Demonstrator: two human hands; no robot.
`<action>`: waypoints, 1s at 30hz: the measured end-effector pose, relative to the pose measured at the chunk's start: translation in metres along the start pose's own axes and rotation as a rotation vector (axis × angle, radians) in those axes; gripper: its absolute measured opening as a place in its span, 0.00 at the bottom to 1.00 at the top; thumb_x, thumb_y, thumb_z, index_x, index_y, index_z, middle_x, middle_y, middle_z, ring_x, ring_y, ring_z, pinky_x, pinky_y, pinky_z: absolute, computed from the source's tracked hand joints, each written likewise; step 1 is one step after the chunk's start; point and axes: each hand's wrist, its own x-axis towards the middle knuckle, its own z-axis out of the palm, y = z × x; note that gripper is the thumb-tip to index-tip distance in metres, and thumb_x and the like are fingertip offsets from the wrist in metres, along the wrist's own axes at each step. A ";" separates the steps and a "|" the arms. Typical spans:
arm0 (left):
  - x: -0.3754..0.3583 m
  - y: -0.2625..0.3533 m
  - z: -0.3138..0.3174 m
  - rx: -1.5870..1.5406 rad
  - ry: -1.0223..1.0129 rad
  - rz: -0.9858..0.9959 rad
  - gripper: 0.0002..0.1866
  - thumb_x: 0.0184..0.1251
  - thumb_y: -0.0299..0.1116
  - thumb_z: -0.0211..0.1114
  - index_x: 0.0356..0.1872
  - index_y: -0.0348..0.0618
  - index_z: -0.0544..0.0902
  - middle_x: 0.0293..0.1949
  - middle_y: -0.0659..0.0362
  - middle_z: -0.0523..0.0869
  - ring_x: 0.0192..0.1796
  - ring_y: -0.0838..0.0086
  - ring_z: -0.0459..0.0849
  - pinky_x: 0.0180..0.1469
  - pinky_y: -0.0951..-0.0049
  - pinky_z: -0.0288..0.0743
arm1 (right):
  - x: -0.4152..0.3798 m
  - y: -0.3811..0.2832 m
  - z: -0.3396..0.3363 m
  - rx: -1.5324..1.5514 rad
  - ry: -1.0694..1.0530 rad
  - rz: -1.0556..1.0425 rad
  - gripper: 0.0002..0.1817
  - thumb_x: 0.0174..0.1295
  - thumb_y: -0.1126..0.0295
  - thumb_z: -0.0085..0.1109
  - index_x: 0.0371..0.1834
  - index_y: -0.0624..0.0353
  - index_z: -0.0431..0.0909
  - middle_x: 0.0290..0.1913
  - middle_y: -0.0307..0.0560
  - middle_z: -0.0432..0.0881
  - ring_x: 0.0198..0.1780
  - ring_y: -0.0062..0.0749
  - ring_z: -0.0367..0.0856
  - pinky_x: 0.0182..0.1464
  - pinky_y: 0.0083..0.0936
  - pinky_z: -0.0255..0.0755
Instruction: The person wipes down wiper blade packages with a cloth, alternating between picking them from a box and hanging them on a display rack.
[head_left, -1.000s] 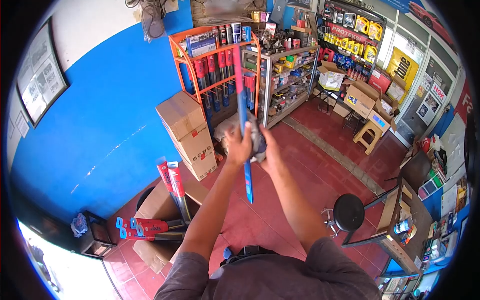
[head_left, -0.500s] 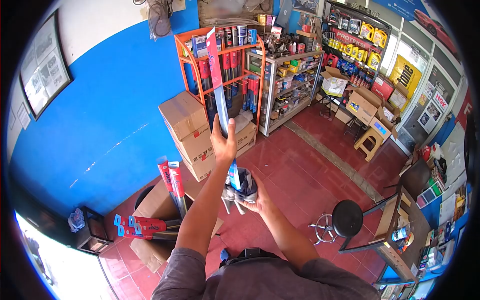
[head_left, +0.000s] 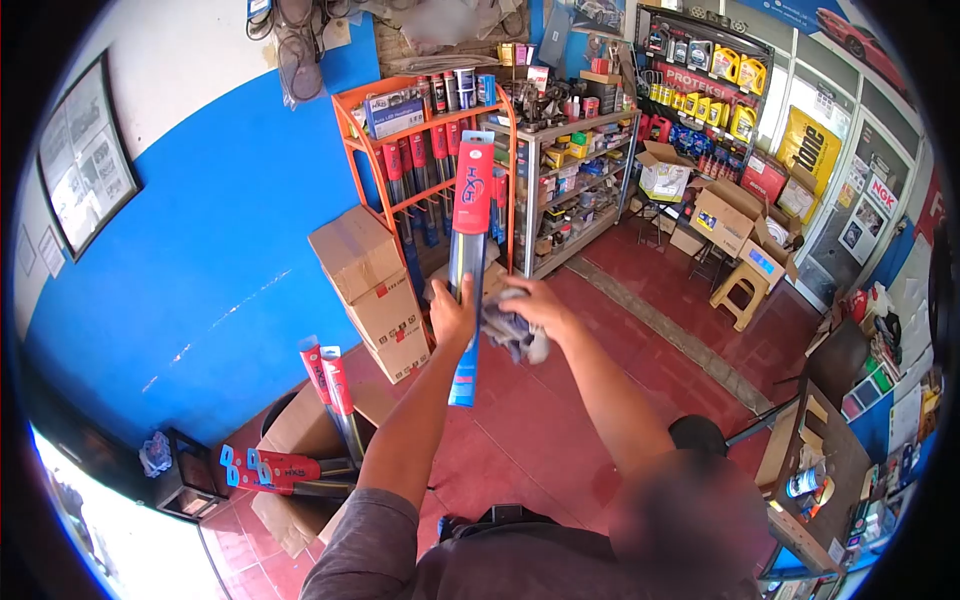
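My left hand is closed around the middle of a packaged wiper blade, held upright in front of me. The pack has a red top with white lettering, a dark see-through middle and a blue lower end. Just right of it, my right hand grips a crumpled grey cloth that hangs below the fingers. Similar red-topped wiper blade packs stick out of an open cardboard box at the lower left.
An orange rack holds more such packs and several cans. Beside it stand stacked cartons and a glass display cabinet. A yellowish stool and a wooden desk are on the right.
The pack has turned from edge-on to broad face toward me, and its top is lower. The right hand and cloth have moved from its lower end up to its right side.
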 end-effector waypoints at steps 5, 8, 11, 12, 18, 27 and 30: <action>0.019 -0.016 0.033 -0.160 -0.180 0.007 0.20 0.83 0.49 0.52 0.48 0.38 0.69 0.37 0.29 0.83 0.45 0.28 0.81 0.42 0.35 0.69 | 0.101 -0.003 -0.023 -0.338 0.010 -0.293 0.21 0.68 0.58 0.69 0.58 0.59 0.85 0.51 0.48 0.89 0.51 0.29 0.86 0.56 0.28 0.77; 0.052 -0.028 0.055 -0.182 -0.218 0.008 0.20 0.83 0.48 0.52 0.47 0.37 0.70 0.38 0.31 0.84 0.46 0.29 0.81 0.44 0.37 0.71 | 0.148 -0.007 -0.029 -0.422 -0.052 -0.323 0.19 0.67 0.57 0.69 0.52 0.60 0.86 0.47 0.49 0.90 0.49 0.31 0.86 0.54 0.31 0.77; 0.094 -0.033 0.074 -0.101 -0.175 0.037 0.21 0.82 0.48 0.52 0.47 0.35 0.72 0.39 0.31 0.84 0.48 0.31 0.81 0.50 0.37 0.72 | 0.195 -0.007 -0.031 -0.507 -0.025 -0.375 0.18 0.65 0.55 0.70 0.44 0.61 0.86 0.37 0.51 0.88 0.40 0.34 0.86 0.46 0.33 0.77; 0.108 -0.032 0.078 -0.073 -0.205 0.010 0.22 0.82 0.49 0.52 0.47 0.35 0.73 0.40 0.31 0.84 0.50 0.32 0.82 0.52 0.37 0.72 | 0.212 -0.008 -0.030 -0.530 -0.036 -0.321 0.18 0.64 0.54 0.71 0.40 0.61 0.87 0.33 0.53 0.88 0.36 0.38 0.87 0.42 0.35 0.77; 0.225 -0.097 0.148 0.007 -0.080 -0.013 0.25 0.82 0.52 0.49 0.40 0.35 0.76 0.38 0.31 0.85 0.48 0.31 0.82 0.50 0.36 0.73 | 0.382 0.014 -0.023 -0.643 -0.245 -0.417 0.21 0.65 0.51 0.70 0.42 0.61 0.86 0.37 0.55 0.88 0.39 0.42 0.87 0.45 0.36 0.77; 0.360 -0.166 0.219 0.110 0.007 -0.042 0.28 0.82 0.53 0.49 0.38 0.33 0.80 0.38 0.31 0.85 0.47 0.31 0.82 0.50 0.35 0.74 | 0.576 0.029 -0.016 -0.636 -0.359 -0.553 0.20 0.66 0.53 0.69 0.43 0.63 0.86 0.38 0.58 0.88 0.43 0.46 0.88 0.47 0.38 0.78; 0.392 -0.179 0.243 0.158 0.020 -0.055 0.28 0.83 0.52 0.49 0.39 0.33 0.81 0.38 0.31 0.85 0.46 0.31 0.82 0.50 0.35 0.74 | 0.627 0.032 -0.022 -0.607 -0.447 -0.616 0.20 0.66 0.53 0.69 0.43 0.63 0.86 0.37 0.58 0.88 0.42 0.45 0.88 0.46 0.38 0.77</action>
